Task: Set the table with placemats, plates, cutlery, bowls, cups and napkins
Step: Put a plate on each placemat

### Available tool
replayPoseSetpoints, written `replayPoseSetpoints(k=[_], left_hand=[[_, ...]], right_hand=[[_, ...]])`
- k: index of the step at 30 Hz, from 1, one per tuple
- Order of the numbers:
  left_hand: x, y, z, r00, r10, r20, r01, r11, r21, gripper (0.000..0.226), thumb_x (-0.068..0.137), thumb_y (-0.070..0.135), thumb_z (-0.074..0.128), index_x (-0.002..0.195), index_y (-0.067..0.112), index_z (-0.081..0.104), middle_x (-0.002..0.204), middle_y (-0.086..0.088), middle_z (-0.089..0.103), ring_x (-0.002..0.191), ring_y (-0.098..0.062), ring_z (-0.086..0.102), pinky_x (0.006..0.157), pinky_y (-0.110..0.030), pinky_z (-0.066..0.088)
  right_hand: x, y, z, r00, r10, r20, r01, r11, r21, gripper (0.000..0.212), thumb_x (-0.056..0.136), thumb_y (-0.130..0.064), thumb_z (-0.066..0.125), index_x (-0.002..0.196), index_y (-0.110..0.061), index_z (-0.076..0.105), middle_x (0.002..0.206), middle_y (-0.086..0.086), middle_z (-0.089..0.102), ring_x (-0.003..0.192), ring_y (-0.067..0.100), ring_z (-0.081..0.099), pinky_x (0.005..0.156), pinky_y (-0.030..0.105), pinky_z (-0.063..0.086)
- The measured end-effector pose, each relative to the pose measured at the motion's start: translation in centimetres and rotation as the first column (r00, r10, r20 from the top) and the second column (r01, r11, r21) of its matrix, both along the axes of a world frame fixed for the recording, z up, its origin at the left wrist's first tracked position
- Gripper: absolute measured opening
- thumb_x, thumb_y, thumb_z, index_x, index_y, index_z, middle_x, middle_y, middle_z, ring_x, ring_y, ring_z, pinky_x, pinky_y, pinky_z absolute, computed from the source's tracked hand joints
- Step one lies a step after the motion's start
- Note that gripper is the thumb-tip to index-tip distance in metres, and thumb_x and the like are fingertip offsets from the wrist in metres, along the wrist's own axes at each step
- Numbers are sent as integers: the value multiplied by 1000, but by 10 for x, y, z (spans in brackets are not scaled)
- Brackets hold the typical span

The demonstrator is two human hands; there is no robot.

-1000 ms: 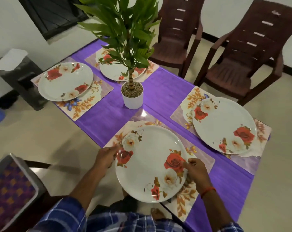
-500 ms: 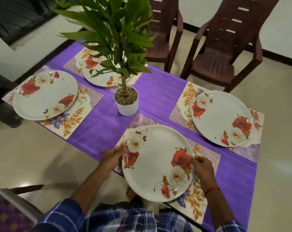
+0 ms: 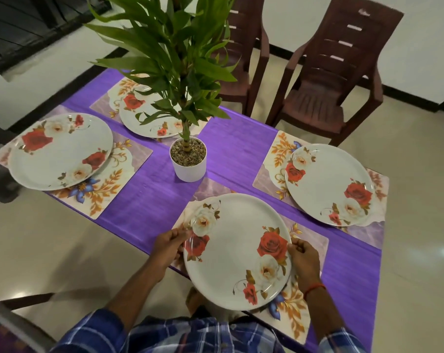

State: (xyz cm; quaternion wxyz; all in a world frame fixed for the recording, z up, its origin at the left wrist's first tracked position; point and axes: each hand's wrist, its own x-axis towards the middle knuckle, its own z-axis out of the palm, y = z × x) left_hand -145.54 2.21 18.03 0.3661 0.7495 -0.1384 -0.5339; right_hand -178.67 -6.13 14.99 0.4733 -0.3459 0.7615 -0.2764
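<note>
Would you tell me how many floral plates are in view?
4: near plate, held by left hand and right hand; right plate; left plate; far plate partly behind the plant.

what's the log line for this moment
left hand: grips plate | right hand: grips plate | plate: over near placemat

Both bare forearms reach forward out of checked sleeves (image 3: 96,332), and the left grip (image 3: 168,247) and the right grip (image 3: 304,258) (this one has a red thread (image 3: 315,287) around its wrist) pinch with curled fingers the two opposite edges of one plate (image 3: 237,233).
</note>
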Motion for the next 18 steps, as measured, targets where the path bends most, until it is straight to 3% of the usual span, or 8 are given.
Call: replayPoseSetpoints(k=[4,9,14,18], left_hand=[[-2,0,-2,1000,27,-11,-27,999,-23,19,96,29,70,102,10,71,62,9,66,60,-10,59,52,-22,46],[-4,3,-7,998,66,2,-66,997,-40,20,96,28,69,102,10,72,64,7,66,67,-13,60,57,-26,48],[-10,7,-10,994,108,18,-107,993,-48,17,99,26,67,98,10,71,70,1,68,71,-17,63,60,-27,49],[-13,8,-15,988,154,16,-153,987,-39,16,97,23,69,96,8,72,60,5,66,66,-18,60,61,-28,49]], right_hand=[[0,-1,0,999,-42,33,43,999,-16,6,95,-11,66,99,-14,68,94,3,71,87,21,67,75,31,54],[-5,-3,-3,1000,-16,20,16,1000,-14,8,92,-10,69,97,-15,72,96,5,74,91,23,69,86,40,58],[-3,-5,1,1000,12,18,-11,999,-49,10,94,-8,65,91,-17,69,90,3,72,85,20,67,74,29,53],[-5,-10,-1,999,43,7,-43,999,-32,8,94,-10,66,91,-16,71,91,4,73,88,24,69,83,39,58]])
